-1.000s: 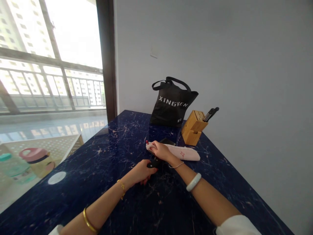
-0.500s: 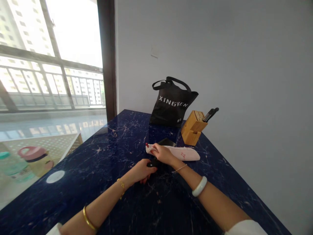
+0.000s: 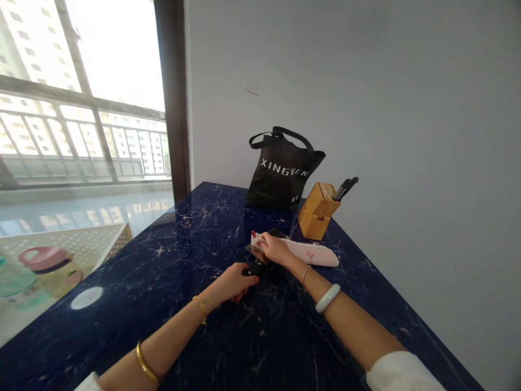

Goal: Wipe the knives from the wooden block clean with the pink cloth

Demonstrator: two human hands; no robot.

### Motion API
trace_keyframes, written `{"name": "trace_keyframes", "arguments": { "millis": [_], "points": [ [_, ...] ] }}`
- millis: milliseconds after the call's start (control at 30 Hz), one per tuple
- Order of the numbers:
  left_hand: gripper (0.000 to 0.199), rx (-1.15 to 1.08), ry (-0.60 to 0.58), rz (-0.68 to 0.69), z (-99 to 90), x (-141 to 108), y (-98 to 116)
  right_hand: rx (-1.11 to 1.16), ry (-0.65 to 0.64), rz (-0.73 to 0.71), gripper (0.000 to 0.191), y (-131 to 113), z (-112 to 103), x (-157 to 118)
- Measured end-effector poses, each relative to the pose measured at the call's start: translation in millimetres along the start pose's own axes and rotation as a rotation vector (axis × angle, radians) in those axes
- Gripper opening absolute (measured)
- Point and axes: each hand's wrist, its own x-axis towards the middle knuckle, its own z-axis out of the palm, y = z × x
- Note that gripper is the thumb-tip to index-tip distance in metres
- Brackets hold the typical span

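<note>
Okay, I'm reading the left hand (image 3: 234, 282) as closed, with its fingers curling around a black handle (image 3: 255, 269); the rest of that piece is hidden, so I cannot tell what it belongs to. The right hand (image 3: 274, 248) is pinching narrowly at the near end of a pale pink fabric pouch (image 3: 311, 254), its fingertips (image 3: 260, 238) pressing into the soft cloth, which is showing a small star outline. A flat dark object (image 3: 278, 233) is lying partly behind the pouch.

Both items are sitting toward the far end of the counter (image 3: 122, 326), a polished dark blue stone with pale veins, just in front of a bamboo knife block (image 3: 318, 212) holding black-handled knives (image 3: 345, 189). A black tote bag (image 3: 283, 174) is standing against the wall.

Both forearms are reaching in from the lower corners and converging, wrists low. I'm seeing a gold bangle (image 3: 143, 361) on the left arm and a pale jade bangle (image 3: 328, 298) on the right.
</note>
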Motion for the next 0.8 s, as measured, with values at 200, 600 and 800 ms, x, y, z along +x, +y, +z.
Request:
{"name": "trace_keyframes", "arguments": {
  "millis": [200,600,800],
  "points": [
    [0.021,-0.018,-0.024,-0.012,-0.9,-3.5,1.4,0.009,0.021,-0.034,0.027,-5.9,7.0,5.1],
    [0.021,-0.018,-0.007,-0.044,-2.3,0.7,-2.3,0.104,-0.001,-0.062,0.028,-13.2,10.8,17.1],
    [0.020,0.004,0.014,-0.023,-1.4,1.2,0.4,0.045,-0.006,0.056,0.027,-14.0,4.3,22.6]
  ]
}}
